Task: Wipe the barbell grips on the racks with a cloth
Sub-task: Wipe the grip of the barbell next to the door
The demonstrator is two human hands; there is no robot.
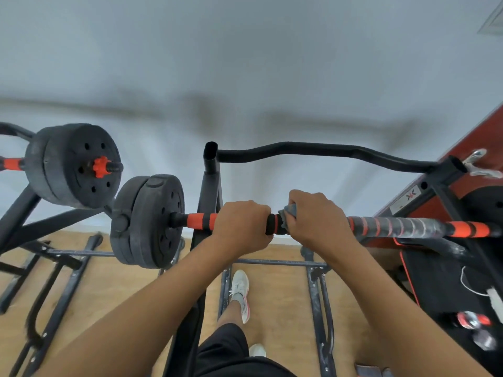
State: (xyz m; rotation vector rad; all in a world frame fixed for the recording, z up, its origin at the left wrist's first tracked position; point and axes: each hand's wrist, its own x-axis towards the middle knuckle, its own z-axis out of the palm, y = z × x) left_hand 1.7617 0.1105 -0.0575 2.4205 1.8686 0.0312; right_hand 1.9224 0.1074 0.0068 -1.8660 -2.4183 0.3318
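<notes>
A barbell (402, 227) with an orange-and-black grip and grey tape lies across a black rack (209, 183) in front of me. Black weight plates (147, 221) sit on its left end. My left hand (241, 227) is closed around the grip just right of the rack upright. Right beside it, my right hand (317, 216) presses a grey-blue cloth (288, 214) around the bar. Most of the cloth is hidden under my fingers.
A second barbell with black plates (73, 164) rests on another rack at the left. A curved black bar (313, 151) joins the rack uprights behind. A red-and-black bench (435, 273) stands at the right. The rack's base rails (272, 262) and my feet are on the wooden floor.
</notes>
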